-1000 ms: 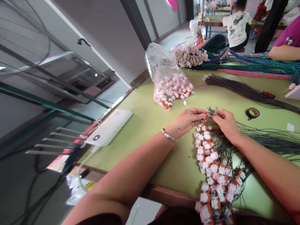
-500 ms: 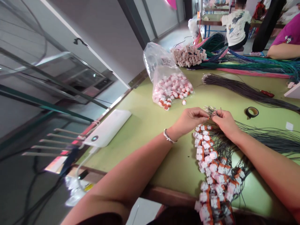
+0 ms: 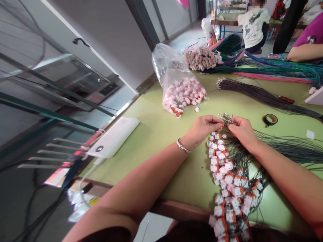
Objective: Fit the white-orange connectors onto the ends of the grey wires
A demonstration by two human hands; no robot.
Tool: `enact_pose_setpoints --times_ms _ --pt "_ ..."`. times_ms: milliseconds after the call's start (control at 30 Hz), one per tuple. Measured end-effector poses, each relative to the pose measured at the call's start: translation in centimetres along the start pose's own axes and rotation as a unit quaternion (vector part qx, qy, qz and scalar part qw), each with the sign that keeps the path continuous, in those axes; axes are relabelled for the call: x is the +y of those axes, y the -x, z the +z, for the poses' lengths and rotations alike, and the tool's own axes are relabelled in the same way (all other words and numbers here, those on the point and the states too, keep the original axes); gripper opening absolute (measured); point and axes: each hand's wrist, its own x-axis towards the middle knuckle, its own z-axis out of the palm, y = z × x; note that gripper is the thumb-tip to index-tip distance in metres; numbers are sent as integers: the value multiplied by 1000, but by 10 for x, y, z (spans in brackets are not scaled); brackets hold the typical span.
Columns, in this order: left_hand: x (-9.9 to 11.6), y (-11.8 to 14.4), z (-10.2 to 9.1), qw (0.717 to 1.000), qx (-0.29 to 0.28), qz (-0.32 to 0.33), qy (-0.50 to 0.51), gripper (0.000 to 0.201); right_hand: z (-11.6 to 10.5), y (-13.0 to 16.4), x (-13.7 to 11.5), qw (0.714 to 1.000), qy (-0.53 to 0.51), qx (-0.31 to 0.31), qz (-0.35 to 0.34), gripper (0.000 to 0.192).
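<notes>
My left hand [image 3: 203, 130] is closed in a pinch on a small connector housing [image 3: 222, 126], of which only a bit of orange shows between the fingertips. Close beside it, my right hand [image 3: 241, 130] is closed around a bunch of thin dark wires, whose metal-tipped ends [image 3: 225, 117] stick out past the fingers. Below both hands, a long cluster of white and orange connectors [image 3: 223, 170] on dark wires runs down to the table's near edge. More dark wires [image 3: 282, 148] trail off to the right beneath my right forearm.
A clear plastic bag [image 3: 168, 72] of white and orange connectors lies open behind my hands, some spilled out. Rightward are a dark wire bundle [image 3: 252, 91], black tape [image 3: 270, 120] and coloured wires [image 3: 272, 70]. A white power bank [image 3: 114, 137] rests leftward. Two other people sit beyond.
The view has shifted slightly. Both hands stay close together in nearly the same place, with the wire ends still standing out from my right fingers.
</notes>
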Motion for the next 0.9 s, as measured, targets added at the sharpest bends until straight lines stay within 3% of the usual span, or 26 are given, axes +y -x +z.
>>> enact_pose_setpoints --times_ms 300,600,900 --pt "1 3 6 998 4 -21 -54 16 2 0 0 998 59 -1 -20 11" --pt "0 0 -2 999 -1 -5 48 22 1 1 -4 1000 8 13 4 13" --pt "-2 0 4 1000 -4 -2 20 21 3 1 -3 1000 19 9 3 12"
